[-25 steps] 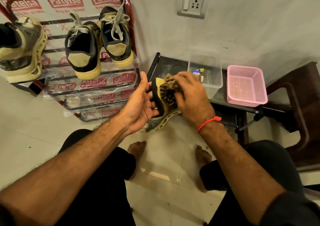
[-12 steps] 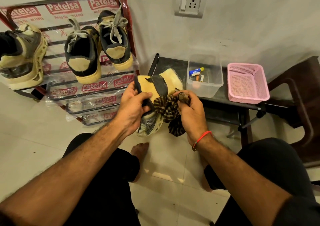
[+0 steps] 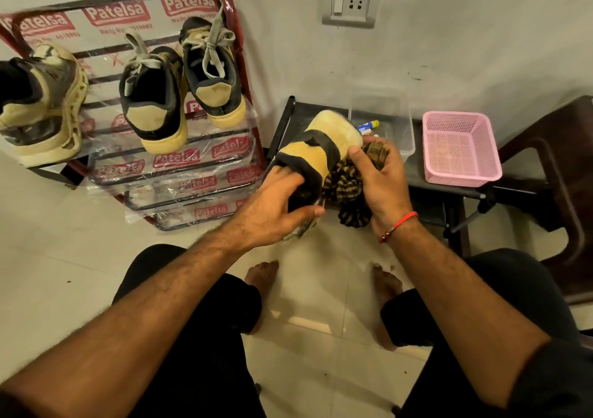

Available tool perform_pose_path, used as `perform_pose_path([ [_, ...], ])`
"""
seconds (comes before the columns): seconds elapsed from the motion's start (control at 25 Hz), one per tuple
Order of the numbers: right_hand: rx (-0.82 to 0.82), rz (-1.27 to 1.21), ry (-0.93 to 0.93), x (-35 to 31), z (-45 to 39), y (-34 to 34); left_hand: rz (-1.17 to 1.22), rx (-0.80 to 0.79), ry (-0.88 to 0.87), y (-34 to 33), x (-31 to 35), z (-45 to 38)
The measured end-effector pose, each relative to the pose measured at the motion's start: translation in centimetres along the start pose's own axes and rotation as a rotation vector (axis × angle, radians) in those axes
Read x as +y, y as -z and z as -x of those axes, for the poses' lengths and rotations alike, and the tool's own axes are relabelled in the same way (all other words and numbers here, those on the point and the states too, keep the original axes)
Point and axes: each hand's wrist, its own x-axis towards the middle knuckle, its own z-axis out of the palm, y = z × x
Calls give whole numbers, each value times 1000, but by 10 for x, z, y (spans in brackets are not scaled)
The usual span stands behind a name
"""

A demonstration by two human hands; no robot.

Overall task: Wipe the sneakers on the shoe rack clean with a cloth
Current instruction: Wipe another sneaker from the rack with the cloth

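Since 0.5 s ago, the sneaker has tipped so its pale toe points up and away, and the right hand has slid higher along its side; left hand has shifted lower on the shoe.

Left hand: fingers curled over the dark collar end of the sneaker, thumb underneath, gripping it. Right hand: fingers closed round a bunched brown-and-black striped cloth, pressing it against the shoe's right side; loose end of the cloth hangs below the palm. Red thread bracelet on that wrist.

I see the held sneaker between both hands, above the floor, in front of my knees.

Left of the left hand: shoe rack with plastic wrap still on its bars. 3 sneakers rest on its top tier: a pair nearest the hand, 1 grey-and-cream shoe further left.

Beyond the right hand: clear plastic tub on a low black stand, partly hidden by the shoe. Pink basket just right of it. Wall socket above.
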Motion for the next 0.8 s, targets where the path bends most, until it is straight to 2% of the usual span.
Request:
perform_pose_path([
  [0.08,7,-78,-1,-4,-6,0,35,102,15,-3,-6,-1],
  [0.16,-12,-245,-71,-5,-10,-1,285,185,152,-6,-3,-3],
  [0.24,-52,-383,-146,-4,-11,-2,549,157,274,-6,0,-4],
  [0.28,-70,-420,-177,-4,-9,-3,602,139,300,-5,3,-2],
  [0.36,-89,-492,-228,-4,-7,-4,492,77,246,-1,5,3],
  [0.48,-119,-609,-215,-8,-6,-5,36,-77,125,-3,4,4],
  [0.56,-167,-633,-188,-12,-7,-9,-102,-45,97,-5,4,2],
  [0.64,-199,-651,-212,-12,-9,-13,99,83,121,-1,5,-2],
  [0.72,-224,-690,-260,-9,-8,-14,501,162,297,5,9,-4],
  [0.8,-237,-699,-261,-2,-7,-15,790,220,489,10,9,-6],
])
